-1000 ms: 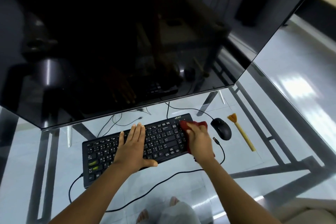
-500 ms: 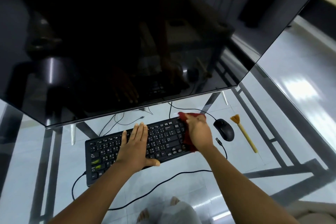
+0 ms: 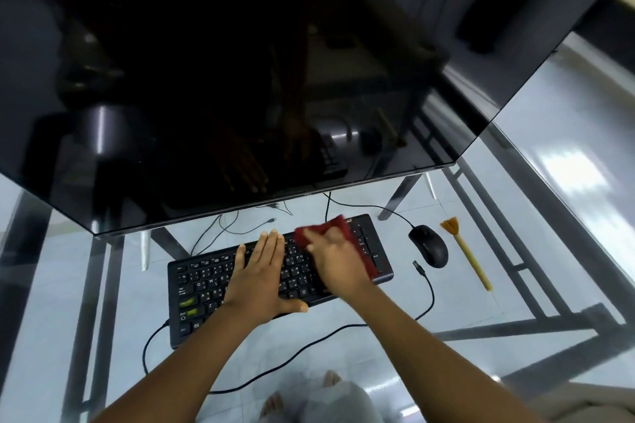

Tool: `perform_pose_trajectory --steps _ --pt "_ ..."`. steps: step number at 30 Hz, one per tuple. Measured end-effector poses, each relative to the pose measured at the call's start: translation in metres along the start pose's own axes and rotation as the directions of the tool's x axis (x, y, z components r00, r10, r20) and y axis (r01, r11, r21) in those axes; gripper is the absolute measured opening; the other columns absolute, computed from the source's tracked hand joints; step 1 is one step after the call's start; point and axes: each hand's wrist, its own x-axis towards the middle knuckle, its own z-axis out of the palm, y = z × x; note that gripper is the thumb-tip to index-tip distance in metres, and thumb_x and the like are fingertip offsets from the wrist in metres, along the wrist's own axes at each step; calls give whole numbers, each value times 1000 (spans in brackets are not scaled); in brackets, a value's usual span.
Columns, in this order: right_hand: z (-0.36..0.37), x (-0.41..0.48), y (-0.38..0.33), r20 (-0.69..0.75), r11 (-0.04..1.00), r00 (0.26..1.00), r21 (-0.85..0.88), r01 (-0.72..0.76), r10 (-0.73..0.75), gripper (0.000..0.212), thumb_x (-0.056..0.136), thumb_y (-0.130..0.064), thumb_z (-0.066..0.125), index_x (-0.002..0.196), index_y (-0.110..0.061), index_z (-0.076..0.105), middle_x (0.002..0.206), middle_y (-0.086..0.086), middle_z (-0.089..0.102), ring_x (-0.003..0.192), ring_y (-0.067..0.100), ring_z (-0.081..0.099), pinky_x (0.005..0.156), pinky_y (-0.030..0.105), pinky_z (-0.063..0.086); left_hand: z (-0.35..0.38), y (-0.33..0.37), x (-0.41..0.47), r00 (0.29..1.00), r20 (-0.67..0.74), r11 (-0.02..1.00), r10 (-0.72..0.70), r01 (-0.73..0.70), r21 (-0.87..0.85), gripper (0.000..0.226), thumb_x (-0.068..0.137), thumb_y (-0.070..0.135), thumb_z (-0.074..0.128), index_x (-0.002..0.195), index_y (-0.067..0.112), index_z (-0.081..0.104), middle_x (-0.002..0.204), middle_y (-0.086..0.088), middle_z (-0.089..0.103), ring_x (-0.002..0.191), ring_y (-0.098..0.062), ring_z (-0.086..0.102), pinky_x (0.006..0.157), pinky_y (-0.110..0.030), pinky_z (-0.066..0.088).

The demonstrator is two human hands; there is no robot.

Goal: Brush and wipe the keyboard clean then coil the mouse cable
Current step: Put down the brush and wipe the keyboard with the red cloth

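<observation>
Left grip (image 3: pixel 261 280) spread flat on keyboard (image 3: pixel 206 282). Right grip (image 3: pixel 338 263) on cloth (image 3: pixel 343 225), blurred, cannot tell hold. Wipe underway; brush (image 3: pixel 464 247) lies 3 o'clock; mouse cable (image 3: pixel 395 214) uncoiled.
</observation>
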Motion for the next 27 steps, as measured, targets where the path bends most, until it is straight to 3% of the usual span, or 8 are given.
perform_pose_trajectory --steps 2,7,11,12,16,21,25,27 --pt "-3 -8 9 74 988 985 -8 157 -156 37 97 -18 56 134 -25 58 103 12 59 70 22 63 66 30 54 0 -1 0 1000 -7 1000 5 -5 -2 134 62 89 49 151 14 -19 158 -1 -27 143 -15 -28 117 -49 -12" --pt "-9 1 45 -182 970 955 -24 -241 232 37 99 -22 49 134 -32 55 99 10 57 71 27 64 73 37 60 1 -2 0 1000 -17 1000 11 -11 -2 134 62 90 48 151 15 -18 158 0 -27 143 -14 -28 117 -49 -13" --pt "1 -40 30 -28 974 974 -45 223 -225 39 88 -14 61 126 -21 64 91 8 62 64 20 66 60 31 58 1 -2 1 1000 -16 1000 10 -10 -12 135 62 90 48 151 15 -19 157 0 -28 142 -15 -30 117 -48 -14" --pt "-5 -43 39 -18 970 972 -64 234 -235 37 89 -17 56 124 -23 65 91 8 62 65 18 67 60 30 58 1 -2 0 1000 -13 1000 11 -11 -10 135 62 90 48 151 15 -19 157 0 -28 142 -15 -30 117 -48 -14" --pt "-15 -44 68 -182 978 961 77 -196 207 39 98 -19 44 129 -38 57 95 4 54 61 23 63 55 33 58 2 -3 1 1000 -9 1000 15 -15 -2 135 61 91 45 150 14 -20 155 1 -30 142 -15 -30 117 -49 -14" --pt "-3 -69 55 38 962 964 -64 265 -263 44 86 -12 61 124 -33 65 87 2 55 59 15 53 61 27 53 2 -2 1 1000 -16 1000 13 -13 -5 135 60 91 45 150 14 -19 157 -1 -28 142 -16 -30 116 -48 -15" --pt "-13 -56 68 -176 983 975 144 -113 138 35 92 -10 63 122 -27 68 88 -3 51 65 14 57 63 32 57 2 -2 1 1000 -5 1000 13 -13 -8 135 61 90 46 150 14 -20 157 -1 -28 142 -16 -30 116 -49 -15" --pt "-4 -59 49 -172 990 982 131 -50 73 38 89 -8 62 121 -27 68 89 -1 56 64 15 58 66 34 58 2 -2 1 1000 -9 1000 11 -12 -23 136 61 89 49 150 14 -20 158 -1 -27 143 -16 -29 116 -49 -15"
